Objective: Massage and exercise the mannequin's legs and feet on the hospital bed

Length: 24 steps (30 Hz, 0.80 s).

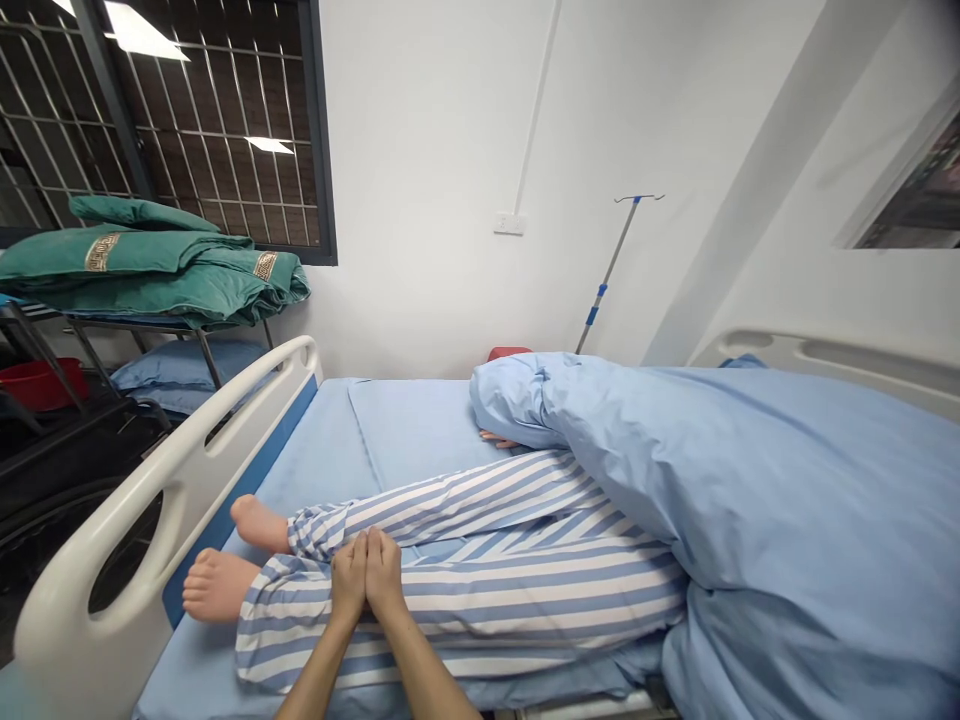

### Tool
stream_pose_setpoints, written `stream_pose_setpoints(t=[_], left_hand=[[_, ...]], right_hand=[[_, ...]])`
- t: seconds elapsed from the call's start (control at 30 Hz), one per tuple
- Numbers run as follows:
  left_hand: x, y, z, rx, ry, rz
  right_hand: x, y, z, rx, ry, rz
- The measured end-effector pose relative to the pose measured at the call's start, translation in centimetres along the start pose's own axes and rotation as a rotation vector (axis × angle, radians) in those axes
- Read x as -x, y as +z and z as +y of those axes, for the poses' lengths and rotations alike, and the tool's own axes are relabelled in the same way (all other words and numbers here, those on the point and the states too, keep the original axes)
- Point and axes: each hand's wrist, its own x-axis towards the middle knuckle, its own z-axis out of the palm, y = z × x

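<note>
My left hand and my right hand lie side by side, fingers together, on the striped blue-and-white pyjama trousers of a figure on a hospital bed. Neither hand visibly holds anything. The figure's bare feet, the upper foot and the lower foot, look like a manikin's and stick out just left of my hands. A light blue duvet hides its upper body, with only a bit of a hand showing at the fold.
A white bed rail runs along the bed's left side. Beyond it stand a shelf with green folded linen, a blue pillow, a red basin and a black wheelchair. An IV pole stands at the far wall.
</note>
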Motion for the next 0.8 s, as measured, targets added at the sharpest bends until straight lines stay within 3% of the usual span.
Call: stream_pose_setpoints(t=[0.07, 0.27, 0.47, 0.67, 0.8], left_hand=[[0.1, -0.2, -0.6, -0.066, 0.05, -0.057], [0.0, 0.0, -0.8, -0.173, 0.064, -0.034], [-0.1, 0.2, -1.6, -0.221, 0.11, -0.01], [0.2, 0.4, -0.9, -0.25, 0.105, -0.027], [0.2, 0.7, -0.3, -0.21, 0.032, -0.07]], right_hand=[[-0.1, 0.0, 0.1, -0.008, 0.01, 0.005], [-1.1, -0.2, -0.5, 0.109, 0.048, -0.034], [-0.8, -2.1, -1.9, 0.36, -0.135, -0.149], [0.4, -2.4, -0.2, 0.386, -0.092, -0.095], [-0.1, -2.4, 0.2, 0.288, -0.064, -0.088]])
